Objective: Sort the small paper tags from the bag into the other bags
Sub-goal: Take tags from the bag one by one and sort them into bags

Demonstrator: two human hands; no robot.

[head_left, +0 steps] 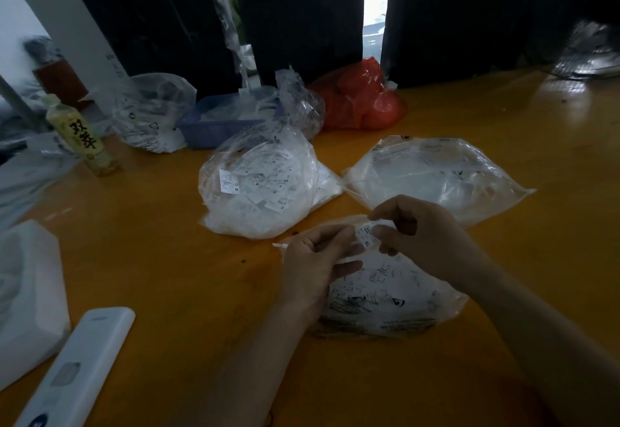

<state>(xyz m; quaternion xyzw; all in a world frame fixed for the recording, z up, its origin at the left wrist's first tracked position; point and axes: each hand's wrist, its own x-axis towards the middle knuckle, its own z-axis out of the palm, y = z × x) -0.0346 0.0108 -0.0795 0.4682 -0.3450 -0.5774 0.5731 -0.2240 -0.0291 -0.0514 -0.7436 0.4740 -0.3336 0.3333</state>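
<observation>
A small white paper tag [366,236] is pinched between the fingers of my right hand [416,228], just above a clear plastic bag [385,302] printed with black text. My left hand [312,269] grips the rim of that bag, fingers curled round the plastic. Beyond my hands lie two more clear bags: a bulging one full of white tags [261,185] and a flatter one [436,175] to its right.
The orange table [174,258] also bears a white remote [80,366], a white box [23,292], a drink bottle [84,138], a blue basket [218,118], another clear bag [151,114] and a red bag [362,97]. Dark panels stand behind.
</observation>
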